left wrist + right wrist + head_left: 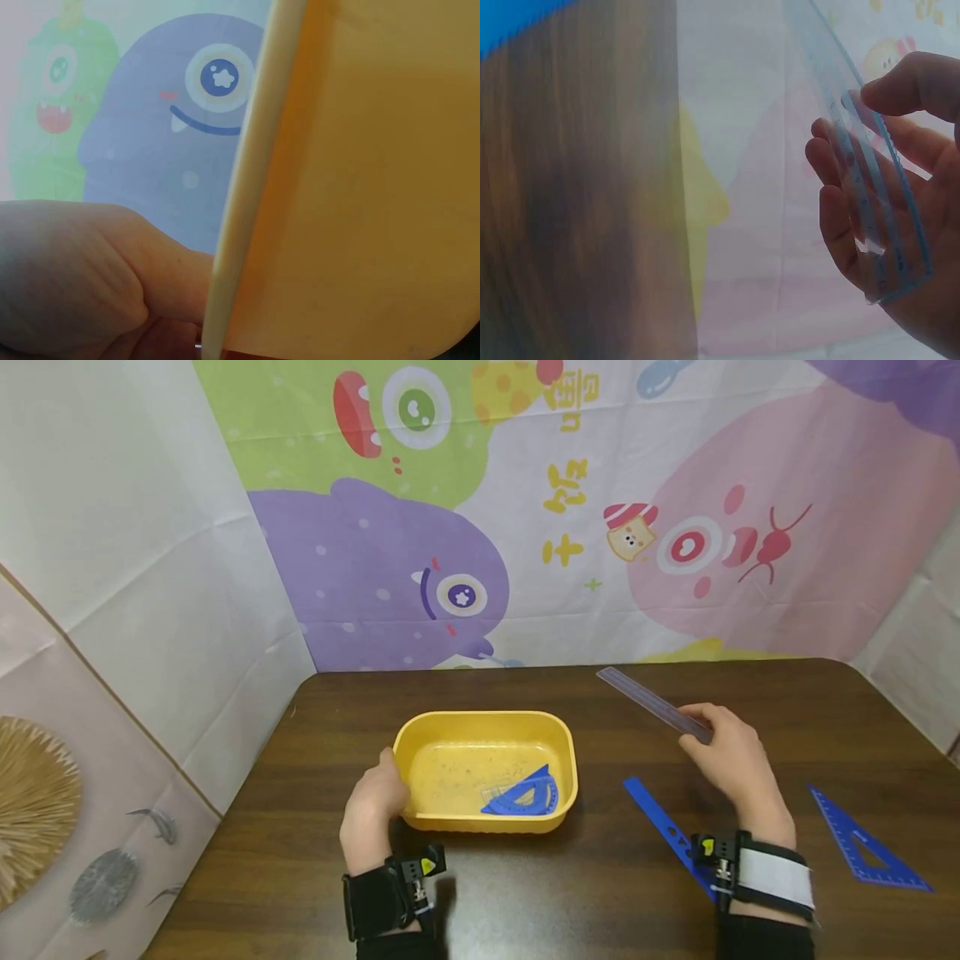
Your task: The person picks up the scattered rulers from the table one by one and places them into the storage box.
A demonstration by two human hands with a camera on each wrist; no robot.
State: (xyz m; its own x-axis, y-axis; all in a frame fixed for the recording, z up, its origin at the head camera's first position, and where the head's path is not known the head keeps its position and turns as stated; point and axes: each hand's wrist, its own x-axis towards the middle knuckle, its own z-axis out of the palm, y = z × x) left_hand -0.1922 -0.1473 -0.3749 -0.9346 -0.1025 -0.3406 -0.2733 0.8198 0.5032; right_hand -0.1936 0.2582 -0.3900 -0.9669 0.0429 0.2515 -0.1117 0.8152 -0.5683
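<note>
My right hand [731, 758] pinches a clear plastic ruler [651, 700] near one end, above the right side of the table. In the right wrist view the thumb presses on the edge of the clear ruler [870, 187], and the fingers show through it from behind. My left hand [372, 806] grips the left wall of a yellow plastic basin [442, 718]; its fingers are partly hidden below the rim. Inside the basin, at its right front corner, lie a blue triangular set square [504, 802], a blue protractor [553, 793] and a clear piece with printed lines [491, 792].
On the brown wooden table [540, 893], a blue ruler [656, 814] lies slanted, partly under my right wrist. Farther right rests a blue set square [855, 847]. A cloth with cartoon monsters [570, 610] hangs behind the table's far edge.
</note>
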